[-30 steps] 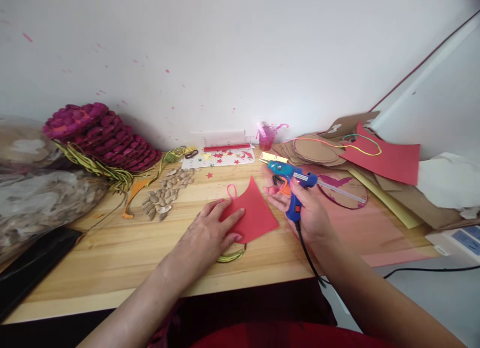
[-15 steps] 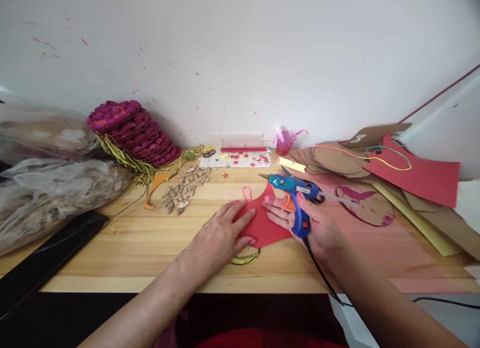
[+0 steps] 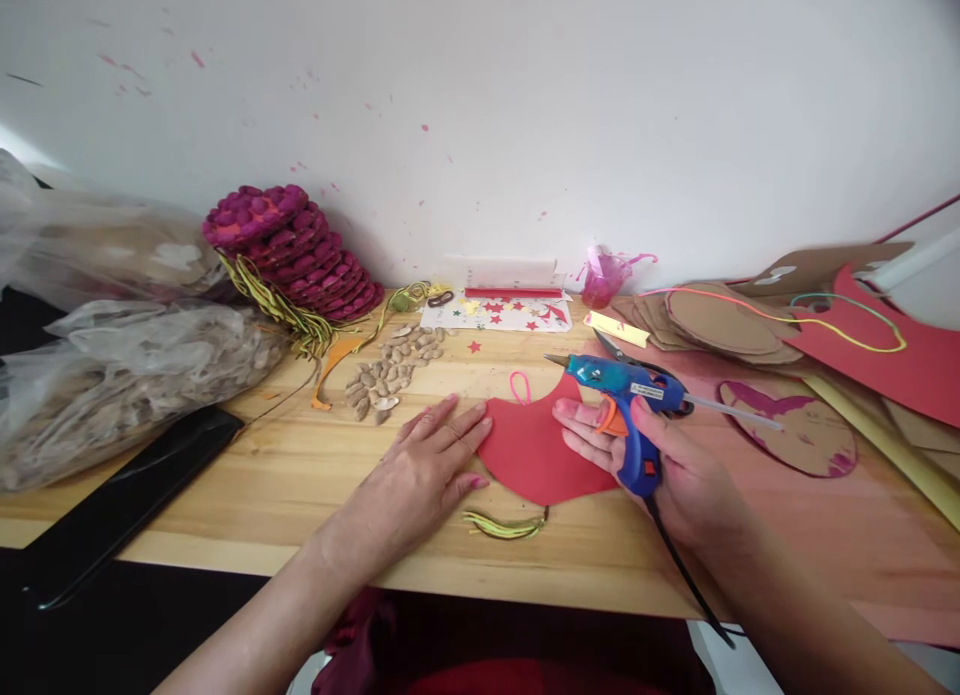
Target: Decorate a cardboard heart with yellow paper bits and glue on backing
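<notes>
A red paper cutout (image 3: 536, 450) lies on the wooden table, a pink loop (image 3: 520, 387) at its top and a yellow-green tassel (image 3: 506, 525) below its lower edge. My left hand (image 3: 435, 455) rests palm down with fingers spread, its fingertips at the cutout's left edge. In my right hand (image 3: 675, 470) is a blue hot glue gun (image 3: 630, 400) with an orange trigger, its nozzle pointing left and a glue stick out the back. The fingers of that hand stretch over the cutout's right side, partly hiding it.
Peanuts in shells (image 3: 394, 370) lie left of centre, near a stack of purple peanut-covered discs (image 3: 300, 255). Plastic bags (image 3: 150, 375) stand at far left. Star cutouts sit on a white sheet (image 3: 450, 317). Cardboard ovals (image 3: 720, 325) and a purple-stained cardboard piece (image 3: 795, 435) lie right.
My left hand has slid off the red cutout to its left edge, uncovering more of it. The glue gun stays in my right hand. The whole view has shifted slightly.
</notes>
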A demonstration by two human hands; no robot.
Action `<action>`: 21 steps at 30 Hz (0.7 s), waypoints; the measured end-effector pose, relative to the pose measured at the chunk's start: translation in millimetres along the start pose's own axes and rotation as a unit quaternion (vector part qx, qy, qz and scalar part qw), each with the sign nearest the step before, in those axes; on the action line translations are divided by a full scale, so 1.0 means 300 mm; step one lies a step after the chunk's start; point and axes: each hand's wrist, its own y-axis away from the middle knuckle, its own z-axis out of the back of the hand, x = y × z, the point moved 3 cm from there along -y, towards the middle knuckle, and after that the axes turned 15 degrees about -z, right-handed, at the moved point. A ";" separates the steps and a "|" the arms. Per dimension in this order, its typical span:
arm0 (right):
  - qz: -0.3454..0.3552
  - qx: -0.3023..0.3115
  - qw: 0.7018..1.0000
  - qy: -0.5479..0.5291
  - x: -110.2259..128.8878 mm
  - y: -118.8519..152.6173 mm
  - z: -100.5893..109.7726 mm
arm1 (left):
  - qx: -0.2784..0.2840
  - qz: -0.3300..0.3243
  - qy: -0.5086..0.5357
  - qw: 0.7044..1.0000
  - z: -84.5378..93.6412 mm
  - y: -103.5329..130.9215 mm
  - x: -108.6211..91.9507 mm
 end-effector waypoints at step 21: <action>-0.002 -0.024 1.000 0.012 -0.003 -0.008 0.011 | -0.001 -0.059 -0.040 0.997 -0.001 -0.025 -0.087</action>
